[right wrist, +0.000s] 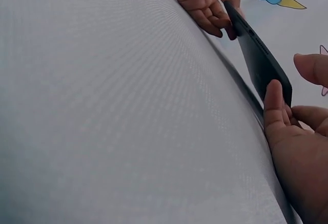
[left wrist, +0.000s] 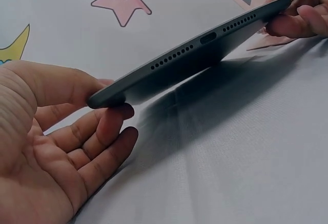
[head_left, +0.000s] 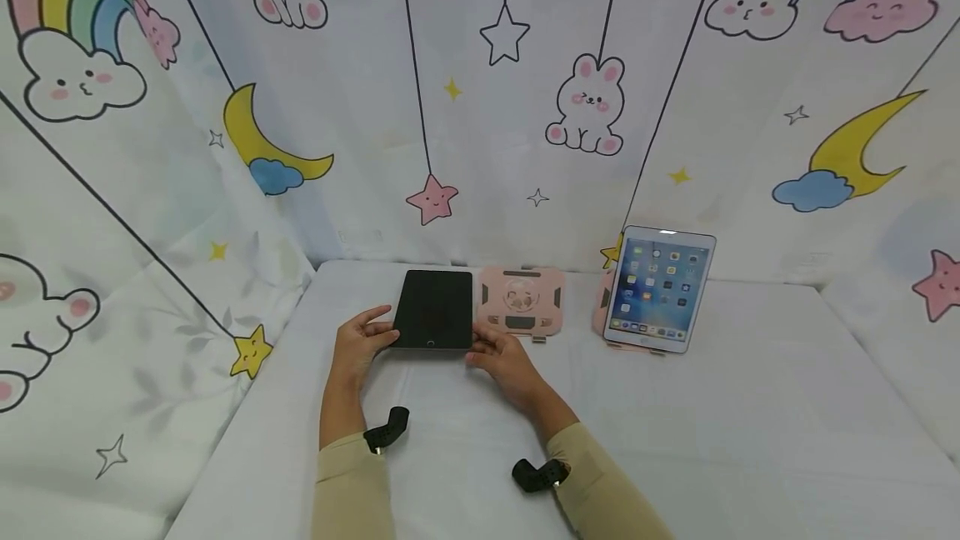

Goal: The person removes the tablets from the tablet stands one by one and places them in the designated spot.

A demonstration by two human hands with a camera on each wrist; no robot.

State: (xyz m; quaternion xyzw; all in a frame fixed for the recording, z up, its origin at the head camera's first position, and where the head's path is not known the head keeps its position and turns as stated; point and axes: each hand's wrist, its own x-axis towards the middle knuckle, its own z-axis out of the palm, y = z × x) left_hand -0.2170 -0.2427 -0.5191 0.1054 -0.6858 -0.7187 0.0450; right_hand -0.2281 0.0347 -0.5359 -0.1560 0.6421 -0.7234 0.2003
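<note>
At opposite near corners, the left hand pinches and the right hand grips a black tablet, its near edge raised off the surface. Matched lift should prevent twisting. Just right lies a pink case; farther right, a white tablet.

In the middle of your head view, the dark tablet shows you a smooth, black, glass-like face; its edge, in your left wrist view, looks like matt dark metal. Right of centre, the white tablet has a smooth, glassy screen. The pink case looks like matt moulded plastic. You have a creased, fine-woven white tablecloth, a printed cloth backdrop, matt beige fabric sleeves and black, plastic-looking wrist cameras lower in frame.
</note>
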